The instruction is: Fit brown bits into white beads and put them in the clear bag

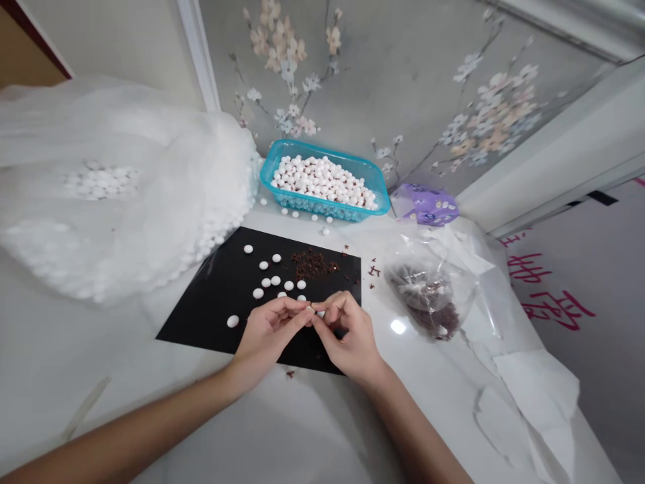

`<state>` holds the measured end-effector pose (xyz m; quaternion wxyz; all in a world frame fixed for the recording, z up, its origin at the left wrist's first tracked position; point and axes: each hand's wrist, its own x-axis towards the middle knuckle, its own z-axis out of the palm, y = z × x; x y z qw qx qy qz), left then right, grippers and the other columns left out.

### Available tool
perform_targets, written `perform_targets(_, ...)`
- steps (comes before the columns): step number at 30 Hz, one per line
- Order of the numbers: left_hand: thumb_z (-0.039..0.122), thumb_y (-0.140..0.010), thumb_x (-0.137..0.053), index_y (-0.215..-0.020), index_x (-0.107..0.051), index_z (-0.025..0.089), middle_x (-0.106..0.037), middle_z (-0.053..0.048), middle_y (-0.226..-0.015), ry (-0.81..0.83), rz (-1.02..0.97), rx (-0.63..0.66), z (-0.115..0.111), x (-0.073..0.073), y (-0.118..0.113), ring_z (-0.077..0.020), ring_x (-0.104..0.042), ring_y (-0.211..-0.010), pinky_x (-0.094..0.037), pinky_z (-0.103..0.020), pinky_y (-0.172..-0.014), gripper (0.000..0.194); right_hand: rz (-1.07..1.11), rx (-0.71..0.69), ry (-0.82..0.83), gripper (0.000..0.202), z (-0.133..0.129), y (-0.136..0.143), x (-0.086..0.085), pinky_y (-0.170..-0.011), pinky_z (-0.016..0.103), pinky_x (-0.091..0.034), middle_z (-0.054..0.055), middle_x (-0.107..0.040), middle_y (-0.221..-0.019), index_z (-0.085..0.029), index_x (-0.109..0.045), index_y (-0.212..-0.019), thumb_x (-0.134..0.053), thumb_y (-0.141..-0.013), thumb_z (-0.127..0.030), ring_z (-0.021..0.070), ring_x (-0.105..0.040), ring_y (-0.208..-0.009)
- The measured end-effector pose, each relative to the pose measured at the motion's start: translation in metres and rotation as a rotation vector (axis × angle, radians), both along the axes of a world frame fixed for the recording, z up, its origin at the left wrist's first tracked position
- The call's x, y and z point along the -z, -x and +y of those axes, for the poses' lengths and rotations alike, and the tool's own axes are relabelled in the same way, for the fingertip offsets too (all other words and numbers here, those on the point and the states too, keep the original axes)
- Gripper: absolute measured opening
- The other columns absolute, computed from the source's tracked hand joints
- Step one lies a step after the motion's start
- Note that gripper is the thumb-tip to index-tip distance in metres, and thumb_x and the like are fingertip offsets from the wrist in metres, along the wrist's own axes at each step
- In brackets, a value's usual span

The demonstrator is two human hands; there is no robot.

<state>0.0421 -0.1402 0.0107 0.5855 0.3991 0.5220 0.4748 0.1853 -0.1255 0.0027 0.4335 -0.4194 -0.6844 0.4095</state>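
Note:
My left hand (pixel 269 331) and my right hand (pixel 347 333) meet fingertip to fingertip over the near edge of a black mat (pixel 211 302). Between the fingertips they pinch a small white bead (pixel 315 308), mostly hidden by the fingers. Several loose white beads (pixel 275 280) lie on the mat just beyond my hands. A small heap of dark red bits (pixel 310 263) sits further back on the mat.
A turquoise basket (pixel 282 195) full of white beads stands at the back. A big clear bag of white beads (pixel 111 202) fills the left. A clear bag of dark red bits (pixel 428 296), a purple bag (pixel 426 205) and white paper scraps (pixel 529 403) lie right.

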Motion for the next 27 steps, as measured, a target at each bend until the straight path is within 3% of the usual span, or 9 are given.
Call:
perform_targets(3, 0.031, -0.072, -0.066, -0.076, -0.066, 0.017, -0.066, -0.001, -0.077, 0.01, -0.008, -0.002, 0.0005, -0.0004, -0.0005, -0.0143, -0.061, -0.079, -0.049, -0.024, -0.075, 0.015, 0.001, -0.002, 0.008, 0.022, 0.0002, -0.0006, -0.0009, -0.049, 0.019, -0.045, 0.003, -0.059, -0.083, -0.021, -0.035, -0.071, -0.054, -0.08, -0.017, 0.0117, -0.061, -0.069)
perform_targets(6, 0.031, -0.071, -0.067, -0.076, -0.065, 0.017, -0.066, -0.001, -0.077, 0.022, -0.011, -0.03, 0.001, -0.0013, -0.0018, -0.0142, -0.062, -0.078, -0.049, -0.025, -0.075, 0.016, 0.011, -0.004, 0.013, 0.014, 0.0007, -0.0014, -0.0017, -0.044, 0.018, -0.042, 0.003, -0.06, -0.092, -0.022, -0.042, -0.087, -0.053, -0.08, -0.016, 0.0044, -0.049, -0.048)
perform_targets(10, 0.031, -0.07, -0.069, -0.077, -0.065, 0.017, -0.067, -0.001, -0.078, 0.02, -0.042, -0.051, 0.0016, -0.0028, -0.0033, -0.0144, -0.064, -0.075, -0.051, -0.026, -0.075, 0.016, -0.043, 0.015, -0.031, 0.034, 0.0029, -0.0042, -0.0049, -0.043, 0.018, -0.043, 0.004, -0.056, -0.101, -0.024, -0.046, -0.111, -0.054, -0.079, -0.015, 0.0025, -0.045, -0.047)
perform_targets(16, 0.03, -0.072, -0.067, -0.078, -0.066, 0.017, -0.067, 0.0, -0.078, -0.001, -0.041, -0.047, 0.0013, -0.0012, -0.0019, -0.0133, -0.063, -0.075, -0.052, -0.024, -0.073, 0.014, -0.081, 0.01, -0.153, 0.014, 0.0045, -0.0036, -0.0046, -0.047, 0.02, -0.045, 0.003, -0.056, -0.099, -0.022, -0.059, -0.093, -0.054, -0.081, -0.015, 0.0025, -0.043, -0.047)
perform_targets(22, 0.03, -0.073, -0.066, -0.078, -0.065, 0.017, -0.066, 0.0, -0.078, -0.01, -0.03, -0.047, 0.0008, 0.0024, 0.0004, -0.0132, -0.063, -0.076, -0.051, -0.024, -0.074, 0.014, -0.095, 0.012, -0.132, 0.013, 0.0031, 0.0008, 0.0025, -0.046, 0.022, -0.043, 0.005, -0.056, -0.097, -0.021, -0.058, -0.094, -0.051, -0.083, -0.017, 0.0042, -0.039, -0.047)
perform_targets(27, 0.034, -0.073, -0.065, -0.077, -0.062, 0.017, -0.062, 0.001, -0.071, -0.009, 0.005, 0.016, 0.0021, -0.0033, 0.001, -0.0112, -0.06, -0.067, -0.049, -0.022, -0.066, 0.017, -0.104, -0.027, -0.15, 0.015, 0.0037, -0.0045, -0.0033, -0.046, 0.021, -0.044, 0.004, -0.052, -0.099, -0.022, -0.054, -0.095, -0.053, -0.081, -0.017, 0.0033, -0.041, -0.047)
